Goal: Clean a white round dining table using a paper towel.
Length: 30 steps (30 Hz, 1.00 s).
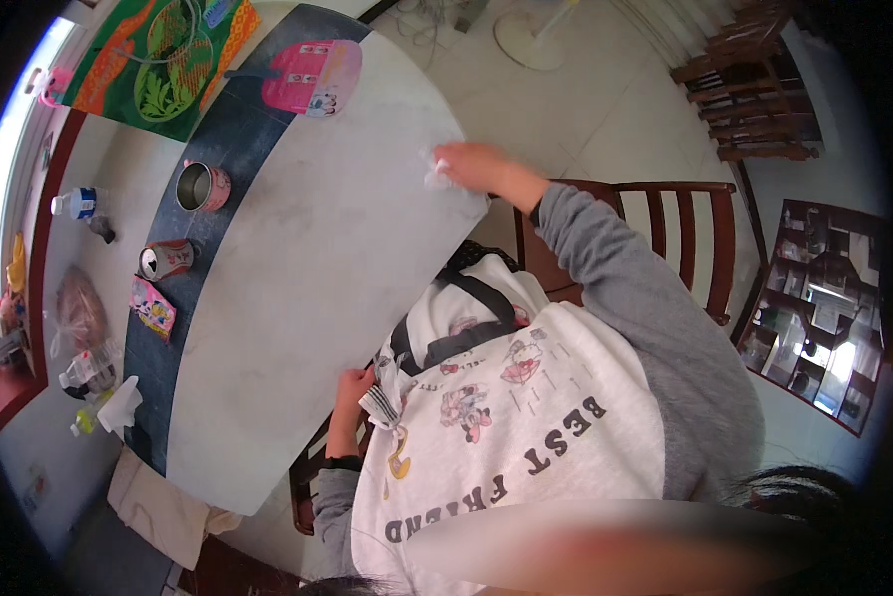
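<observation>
My right hand presses a crumpled white tissue onto the marbled tabletop, close to its right edge. At the near edge of the table is my left hand, its fingers curled. It lies beside a striped ribbon and some whitish, crinkled material at the front of my printed sweatshirt. Whether the left fingers grip anything is hard to make out. Along the dark far border stand a pink metal mug and a drink can, with a pink packet lying beside the can.
A pink hand fan lies at the table's far end, near a green printed sheet. Past the far border are a plastic bottle, a plastic bag and more bottles. A wooden chair stands at right.
</observation>
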Each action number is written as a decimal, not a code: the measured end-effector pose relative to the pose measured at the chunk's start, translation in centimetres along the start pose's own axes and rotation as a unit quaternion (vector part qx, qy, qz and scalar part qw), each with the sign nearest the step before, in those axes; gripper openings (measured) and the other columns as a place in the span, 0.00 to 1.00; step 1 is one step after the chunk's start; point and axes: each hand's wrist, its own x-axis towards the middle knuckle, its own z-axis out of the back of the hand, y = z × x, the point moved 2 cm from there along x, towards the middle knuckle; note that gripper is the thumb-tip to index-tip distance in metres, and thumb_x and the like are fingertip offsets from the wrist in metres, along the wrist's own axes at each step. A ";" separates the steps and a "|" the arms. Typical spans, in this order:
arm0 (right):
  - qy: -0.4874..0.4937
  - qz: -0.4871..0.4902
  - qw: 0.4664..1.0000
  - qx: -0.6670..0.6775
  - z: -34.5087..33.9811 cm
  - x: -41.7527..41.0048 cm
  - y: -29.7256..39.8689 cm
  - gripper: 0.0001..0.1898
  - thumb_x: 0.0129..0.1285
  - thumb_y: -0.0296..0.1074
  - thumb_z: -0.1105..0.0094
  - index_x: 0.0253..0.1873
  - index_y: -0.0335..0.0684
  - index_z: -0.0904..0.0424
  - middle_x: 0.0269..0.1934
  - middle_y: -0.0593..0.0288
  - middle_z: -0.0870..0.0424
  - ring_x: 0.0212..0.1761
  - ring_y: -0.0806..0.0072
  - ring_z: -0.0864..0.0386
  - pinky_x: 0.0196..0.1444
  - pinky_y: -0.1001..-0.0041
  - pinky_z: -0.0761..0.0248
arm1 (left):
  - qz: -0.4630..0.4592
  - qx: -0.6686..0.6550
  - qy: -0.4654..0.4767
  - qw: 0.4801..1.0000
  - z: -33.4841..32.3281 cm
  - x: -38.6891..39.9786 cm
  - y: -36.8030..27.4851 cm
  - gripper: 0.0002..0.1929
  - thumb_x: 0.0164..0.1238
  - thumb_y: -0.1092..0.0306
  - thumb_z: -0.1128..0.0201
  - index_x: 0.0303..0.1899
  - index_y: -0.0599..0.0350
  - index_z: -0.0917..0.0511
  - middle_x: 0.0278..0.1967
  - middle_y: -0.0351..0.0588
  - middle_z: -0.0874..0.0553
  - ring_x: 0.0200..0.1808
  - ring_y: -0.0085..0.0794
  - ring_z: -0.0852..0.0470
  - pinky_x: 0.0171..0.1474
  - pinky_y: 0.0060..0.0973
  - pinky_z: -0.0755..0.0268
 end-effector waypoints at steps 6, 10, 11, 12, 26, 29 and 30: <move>0.107 0.080 0.991 0.023 -1.9 -6.3 3.8 0.10 0.52 0.37 0.54 0.38 0.43 0.32 0.35 0.56 0.25 0.38 0.59 0.26 0.37 0.62 0.33 | 0.063 -0.056 0.036 0.996 -0.7 0.6 1.9 0.17 0.54 0.58 0.46 0.21 0.65 0.22 0.13 0.50 0.23 0.16 0.27 0.25 0.23 0.27 0.35; 0.149 0.062 0.987 0.010 -1.2 -7.3 1.8 0.10 0.52 0.38 0.53 0.37 0.43 0.31 0.34 0.56 0.25 0.37 0.59 0.26 0.36 0.63 0.32 | 0.046 -0.048 0.076 0.995 -1.3 1.3 4.1 0.17 0.54 0.58 0.47 0.21 0.65 0.22 0.13 0.52 0.24 0.15 0.30 0.25 0.23 0.28 0.34; 0.149 0.066 0.987 0.007 -1.0 -7.2 1.7 0.10 0.52 0.38 0.53 0.37 0.43 0.31 0.34 0.56 0.25 0.37 0.59 0.26 0.36 0.63 0.32 | 0.062 -0.021 0.086 0.994 -1.5 1.5 4.9 0.17 0.53 0.58 0.47 0.21 0.65 0.22 0.13 0.54 0.25 0.15 0.34 0.25 0.23 0.29 0.35; 0.171 0.047 0.984 0.021 -0.2 -6.9 1.7 0.09 0.52 0.38 0.53 0.37 0.43 0.31 0.35 0.56 0.25 0.37 0.59 0.26 0.36 0.63 0.33 | 0.079 0.004 0.095 0.992 -2.1 1.6 5.5 0.17 0.53 0.58 0.47 0.21 0.64 0.23 0.13 0.57 0.26 0.15 0.39 0.26 0.23 0.30 0.35; 0.049 0.112 0.992 0.033 -2.4 -5.8 2.7 0.08 0.47 0.34 0.49 0.35 0.46 0.31 0.33 0.62 0.27 0.35 0.62 0.27 0.34 0.65 0.32 | 0.078 0.036 0.050 0.995 -3.6 1.7 7.2 0.18 0.53 0.55 0.48 0.21 0.64 0.24 0.17 0.60 0.27 0.21 0.48 0.26 0.25 0.35 0.36; -0.048 0.036 0.997 0.052 -1.2 -4.2 -2.3 0.10 0.48 0.34 0.48 0.38 0.46 0.30 0.37 0.61 0.27 0.38 0.62 0.27 0.37 0.66 0.32 | 0.057 0.002 0.056 0.997 -4.2 1.9 8.5 0.18 0.53 0.55 0.47 0.21 0.65 0.24 0.15 0.59 0.28 0.16 0.46 0.27 0.23 0.32 0.36; -0.038 -0.021 0.999 0.005 -0.4 -3.3 -3.8 0.11 0.48 0.34 0.48 0.39 0.46 0.30 0.38 0.61 0.26 0.38 0.62 0.27 0.38 0.67 0.33 | 0.048 -0.011 0.048 0.998 -4.6 2.1 9.3 0.19 0.53 0.55 0.47 0.20 0.65 0.24 0.14 0.59 0.28 0.15 0.44 0.28 0.22 0.32 0.36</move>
